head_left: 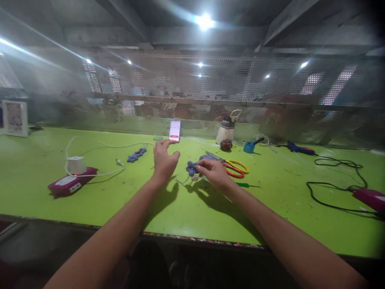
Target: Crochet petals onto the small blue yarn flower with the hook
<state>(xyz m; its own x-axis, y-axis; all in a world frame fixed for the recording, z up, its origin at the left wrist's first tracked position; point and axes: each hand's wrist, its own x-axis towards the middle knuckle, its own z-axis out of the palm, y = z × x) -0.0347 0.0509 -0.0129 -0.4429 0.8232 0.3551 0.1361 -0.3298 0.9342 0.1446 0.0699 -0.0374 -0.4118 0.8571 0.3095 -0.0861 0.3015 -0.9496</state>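
My right hand [214, 171] pinches a cluster of blue-purple fuzzy balls [190, 168] that resembles a small flower. A pale strand [181, 182] trails from beneath it toward the left. My left hand [164, 159] is raised over the table, thumb and fingers apart, with nothing visible in it. Just behind its fingertips a phone [174, 131] with a lit screen stands upright. Scissors [237, 166] with yellow and red handles lie directly beyond my right hand, which partly hides them. A row of similar blue-purple balls [136, 155] rests to the left.
A magenta power strip [72, 184] with a white charger [76, 165] and cable sits left. Behind are a cream bottle [225, 133], a dark ball of cord [226, 145] and a blue tape roll [249, 147]. A blue-handled tool [300, 148] and black cord [327, 184] lie right.
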